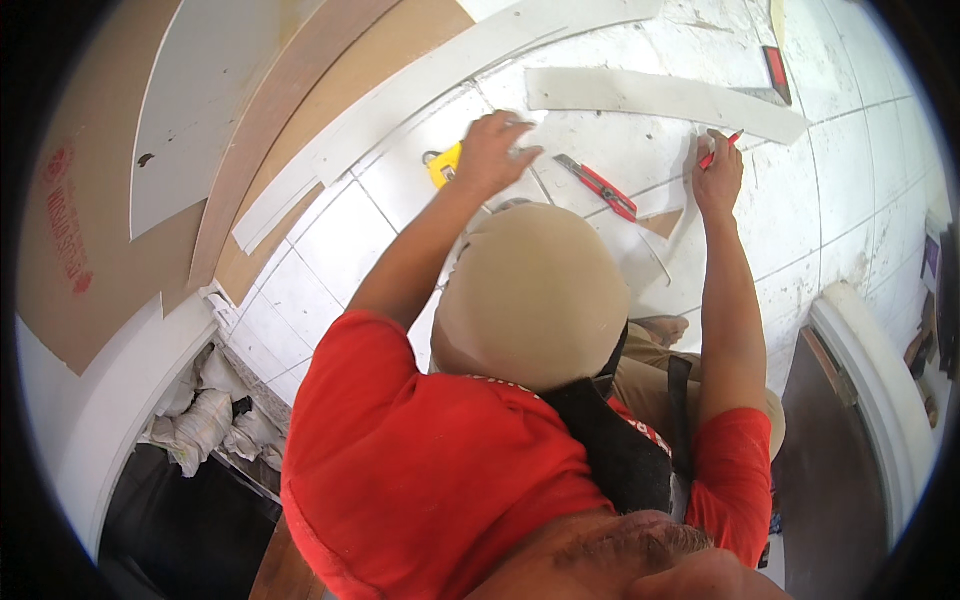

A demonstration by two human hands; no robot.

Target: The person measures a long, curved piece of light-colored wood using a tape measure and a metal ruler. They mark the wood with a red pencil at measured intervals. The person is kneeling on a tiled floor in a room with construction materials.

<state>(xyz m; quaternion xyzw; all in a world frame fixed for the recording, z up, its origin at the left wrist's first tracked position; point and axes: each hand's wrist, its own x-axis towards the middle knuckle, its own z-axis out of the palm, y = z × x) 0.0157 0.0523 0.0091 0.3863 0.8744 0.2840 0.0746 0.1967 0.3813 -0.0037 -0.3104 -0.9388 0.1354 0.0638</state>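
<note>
You stand over a crouching co-worker; of you only a bare forearm (620, 548) shows at the lower edge, and I cannot tell which hand it ends in or how its fingers lie. The step looks like marking out: the co-worker's left hand (497, 150) presses down, fingers spread, while the right hand (718, 172) pinches a red pencil (722, 147) at the edge of the white panel (645, 262) on the tiled floor. A red utility knife (598, 187) lies between the hands, a yellow tape measure (445, 163) just beside the left. Cutting probably follows, so the panel must be held still.
</note>
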